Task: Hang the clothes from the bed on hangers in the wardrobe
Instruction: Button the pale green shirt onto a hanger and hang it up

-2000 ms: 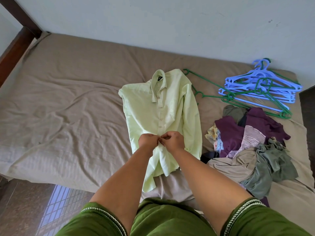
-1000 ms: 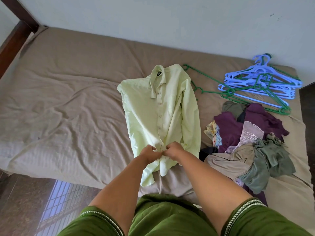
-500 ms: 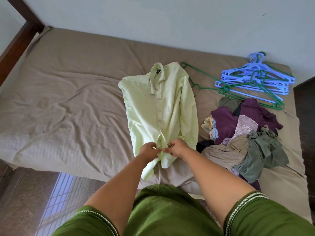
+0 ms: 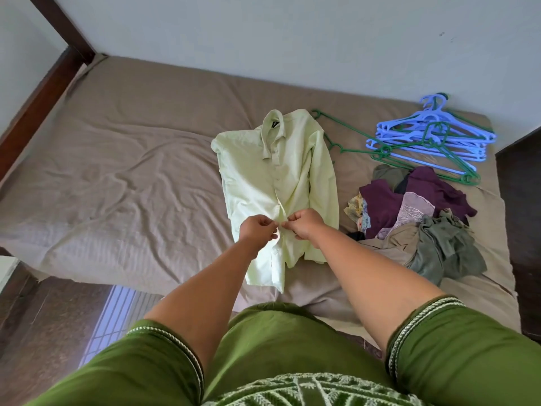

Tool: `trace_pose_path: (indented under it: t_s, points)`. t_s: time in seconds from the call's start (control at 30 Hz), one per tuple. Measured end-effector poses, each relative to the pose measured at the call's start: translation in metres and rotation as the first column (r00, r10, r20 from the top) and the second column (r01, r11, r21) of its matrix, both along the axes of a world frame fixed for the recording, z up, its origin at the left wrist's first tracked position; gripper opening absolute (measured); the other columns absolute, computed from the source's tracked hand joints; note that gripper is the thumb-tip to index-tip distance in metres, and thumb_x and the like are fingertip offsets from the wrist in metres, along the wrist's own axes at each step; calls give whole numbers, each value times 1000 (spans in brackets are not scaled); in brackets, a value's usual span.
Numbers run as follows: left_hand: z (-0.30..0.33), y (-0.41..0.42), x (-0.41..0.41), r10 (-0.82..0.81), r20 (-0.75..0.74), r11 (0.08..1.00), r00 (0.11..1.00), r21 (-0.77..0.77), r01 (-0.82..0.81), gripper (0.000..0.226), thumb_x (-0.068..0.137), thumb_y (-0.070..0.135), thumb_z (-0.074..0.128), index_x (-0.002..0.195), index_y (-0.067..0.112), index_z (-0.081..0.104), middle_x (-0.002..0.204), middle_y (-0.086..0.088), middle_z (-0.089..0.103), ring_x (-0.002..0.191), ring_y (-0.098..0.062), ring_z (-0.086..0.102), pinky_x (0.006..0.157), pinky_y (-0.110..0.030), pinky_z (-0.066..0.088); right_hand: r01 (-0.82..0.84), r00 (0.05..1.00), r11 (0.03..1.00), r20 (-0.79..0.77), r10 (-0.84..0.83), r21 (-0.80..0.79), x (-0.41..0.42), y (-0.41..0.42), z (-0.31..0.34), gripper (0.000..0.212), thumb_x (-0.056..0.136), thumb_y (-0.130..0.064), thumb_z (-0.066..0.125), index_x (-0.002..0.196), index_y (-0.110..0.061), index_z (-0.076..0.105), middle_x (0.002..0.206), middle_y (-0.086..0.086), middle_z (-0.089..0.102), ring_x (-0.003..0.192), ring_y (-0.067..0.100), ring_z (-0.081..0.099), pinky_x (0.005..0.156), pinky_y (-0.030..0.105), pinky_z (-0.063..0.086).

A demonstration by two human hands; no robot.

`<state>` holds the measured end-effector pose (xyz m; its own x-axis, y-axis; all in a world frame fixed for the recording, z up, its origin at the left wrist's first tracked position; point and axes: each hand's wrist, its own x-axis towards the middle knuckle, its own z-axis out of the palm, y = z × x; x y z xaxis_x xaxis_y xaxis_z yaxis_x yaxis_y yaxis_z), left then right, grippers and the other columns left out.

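A pale green collared shirt [image 4: 272,177] lies flat on the bed [image 4: 117,171], collar towards the wall, its hem hanging over the near edge. My left hand [image 4: 257,230] and my right hand [image 4: 304,227] meet at the shirt's front placket low down, each pinching the fabric there between curled fingers and thumb. A green hanger [image 4: 342,133] lies just right of the shirt's shoulder. Further right is a stack of blue and green hangers [image 4: 433,139]. The wardrobe is out of view.
A heap of crumpled clothes [image 4: 415,218], purple, grey-green, beige and patterned, lies on the bed's right side below the hangers. A dark wooden bed frame [image 4: 44,92] runs along the left. The wall is right behind the bed; dark floor [image 4: 44,317] lies at lower left.
My two hands have stayed together on the shirt's front and shifted a little lower along the placket. The camera view has drifted slightly; the shirt, hangers and clothes pile have not moved.
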<state>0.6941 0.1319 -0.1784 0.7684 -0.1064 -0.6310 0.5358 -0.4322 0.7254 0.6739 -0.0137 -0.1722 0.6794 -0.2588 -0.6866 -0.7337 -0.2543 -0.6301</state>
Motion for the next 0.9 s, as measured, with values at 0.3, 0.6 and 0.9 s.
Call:
trace_pose_path:
  t_s: [0.3,0.6,0.9]
  points:
    - [26,-8,4,98,-30,995,995,-2,-98,16,85,16,72,71,11,67,66,-3,70,73,-19,66,87,-36,57,-77,996,997,48,78,-20,7,-5,23,9,87,-20,71,86,-14,64,79,-3,57,90,19,58,88,37,54]
    - [39,-20,5,86,-17,995,996,43,-85,14,83,15,69,69,12,68,71,-5,71,72,-19,64,84,-38,58,-58,998,998,3,58,-26,9,-1,31,22,87,-30,67,77,-12,59,78,2,56,80,20,55,80,36,54]
    - [55,-24,8,-88,-3,953,996,291,85,11,84,18,61,83,11,69,74,-4,62,58,-22,50,45,-24,40,-130,977,963,133,164,-234,13,3,44,27,87,-19,57,65,-15,42,65,-1,45,63,18,44,52,27,31]
